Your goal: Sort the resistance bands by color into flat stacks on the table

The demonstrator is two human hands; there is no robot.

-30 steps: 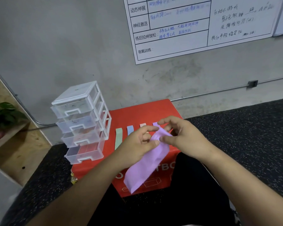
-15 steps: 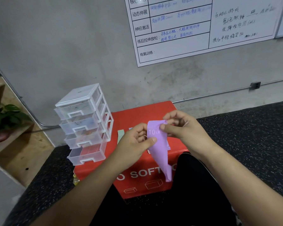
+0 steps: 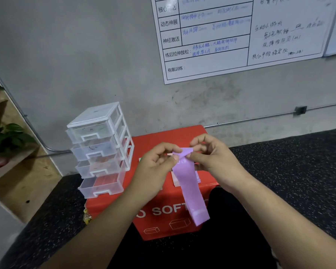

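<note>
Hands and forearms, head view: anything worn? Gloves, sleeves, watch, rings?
Nothing worn that shows. The left hand and right hand are bare: no gloves, no rings visible. The left forearm and right forearm are uncovered to the frame's edge, with no sleeves, watch or wristband in sight.

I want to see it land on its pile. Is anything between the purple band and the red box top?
Nothing visible. The left hand and right hand pinch the purple band over the red box, a flat stack right beneath. The drawer unit stands off to the left.
</note>
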